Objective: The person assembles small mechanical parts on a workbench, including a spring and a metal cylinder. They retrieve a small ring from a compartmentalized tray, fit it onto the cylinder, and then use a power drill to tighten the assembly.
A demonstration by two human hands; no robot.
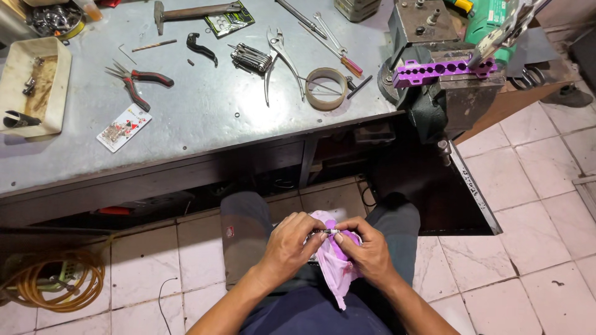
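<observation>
We've got both hands low over our lap, close together; left hand (292, 243) curls fingers round a small dark metal part (324, 232), thumb + forefinger pinching one end; right hand (367, 248) pinches the other end and also bunches a pink cloth (338, 267) against its palm, so neither hand is spread; the part lies horizontal btwn the two hands, touching the cloth, which hangs down past our wrists.

Below the hands are our knees in grey trousers, w/ white floor tiles (546, 217) either side; at lower left a coil of yellow hose (53, 282) lies on the floor.

Above us runs the grey metal workbench (205, 124), well apart from the hands; on it: red-handled pliers (139, 84), a playing card (124, 127), a roll of clear tape (327, 89), locking pliers (277, 59), a folding hex-key set (251, 58), a hammer (195, 11), a screwdriver w/ red handle (338, 56); at left edge sits a cream plastic tray (54, 87) w/ small bits in it.

At the bench's right end a dark bench vise (444, 93) clamps a purple drilled metal bar (444, 69), set horizontal.
</observation>
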